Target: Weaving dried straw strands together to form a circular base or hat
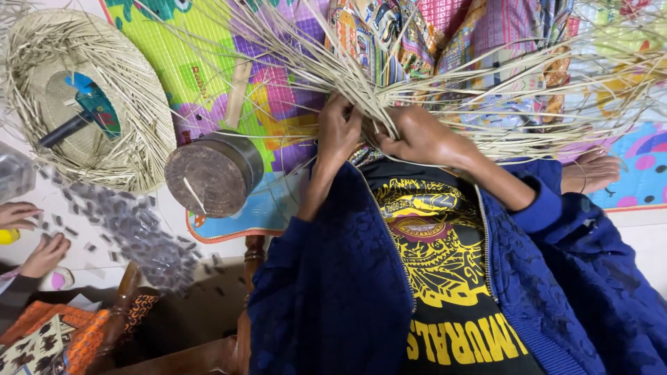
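beside the wooden block point(208, 177), both hands grip straw strands point(445, 90).

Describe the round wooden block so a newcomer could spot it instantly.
Start at the colourful play mat on the floor and go to its lower edge, left of the person's left hand. The wooden block stands there. Unlike the pale woven straw hat beside it, it is a dark, solid cylinder.

Pale dried straw strips point(445, 83) fan outward (loose, uneven ends) from a tightly gathered woven centre.
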